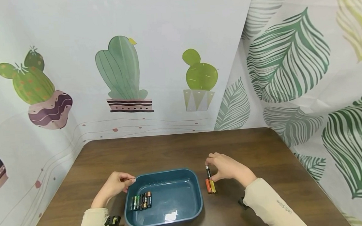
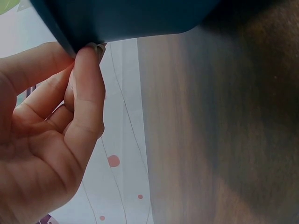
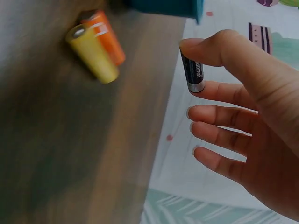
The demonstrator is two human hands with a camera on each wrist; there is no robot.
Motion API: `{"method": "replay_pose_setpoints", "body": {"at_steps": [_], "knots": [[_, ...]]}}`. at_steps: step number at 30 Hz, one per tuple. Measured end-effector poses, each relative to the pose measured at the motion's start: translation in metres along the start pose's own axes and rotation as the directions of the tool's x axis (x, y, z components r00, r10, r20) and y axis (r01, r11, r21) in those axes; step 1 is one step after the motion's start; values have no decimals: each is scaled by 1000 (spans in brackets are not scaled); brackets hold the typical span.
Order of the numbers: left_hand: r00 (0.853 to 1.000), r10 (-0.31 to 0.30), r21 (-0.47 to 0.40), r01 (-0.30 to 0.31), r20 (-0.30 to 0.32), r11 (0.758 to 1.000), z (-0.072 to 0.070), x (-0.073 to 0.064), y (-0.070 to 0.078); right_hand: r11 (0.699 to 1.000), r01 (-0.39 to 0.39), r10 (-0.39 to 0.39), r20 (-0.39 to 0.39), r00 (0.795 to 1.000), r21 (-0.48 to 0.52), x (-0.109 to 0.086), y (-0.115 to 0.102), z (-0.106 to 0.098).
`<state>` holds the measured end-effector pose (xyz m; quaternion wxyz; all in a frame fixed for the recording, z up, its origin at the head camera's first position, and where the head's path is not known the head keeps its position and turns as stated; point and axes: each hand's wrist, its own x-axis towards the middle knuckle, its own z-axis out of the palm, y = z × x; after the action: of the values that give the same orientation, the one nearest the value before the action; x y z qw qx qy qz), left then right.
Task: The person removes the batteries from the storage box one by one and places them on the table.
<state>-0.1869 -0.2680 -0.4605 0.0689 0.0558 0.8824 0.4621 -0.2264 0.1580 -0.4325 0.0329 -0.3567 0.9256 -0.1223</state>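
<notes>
My right hand (image 1: 228,167) pinches a black battery with a silver end (image 3: 193,74) by its two ends, between thumb and index finger; the other fingers are spread apart. Below it on the table lie an orange battery (image 1: 208,186) and a yellow battery (image 1: 212,186), side by side. My left hand (image 1: 117,184) pinches the upper left corner of a blue tray (image 1: 198,180) between thumb and index finger, as the left wrist view also shows. Inside the tray, a row of several batteries (image 1: 141,201) stands along its left side, mostly dark with green and copper parts.
The tray sits on a brown wooden table (image 1: 176,147), left of the loose batteries. A white cloth backdrop (image 1: 164,32) printed with cacti and leaves hangs behind the table. Dark wrist cameras (image 1: 113,221) are strapped at both sleeves.
</notes>
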Motion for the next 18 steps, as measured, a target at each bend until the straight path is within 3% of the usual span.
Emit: {"method": "replay_pose_setpoints", "body": {"at_steps": [9, 18], "knots": [[1000, 0, 8, 0, 2, 1000, 0, 1, -1, 998, -58, 58, 58, 997, 6, -16, 14, 17], [998, 52, -9, -52, 29, 999, -2, -1, 0, 997, -73, 74, 99, 992, -18, -20, 12, 32]]}}
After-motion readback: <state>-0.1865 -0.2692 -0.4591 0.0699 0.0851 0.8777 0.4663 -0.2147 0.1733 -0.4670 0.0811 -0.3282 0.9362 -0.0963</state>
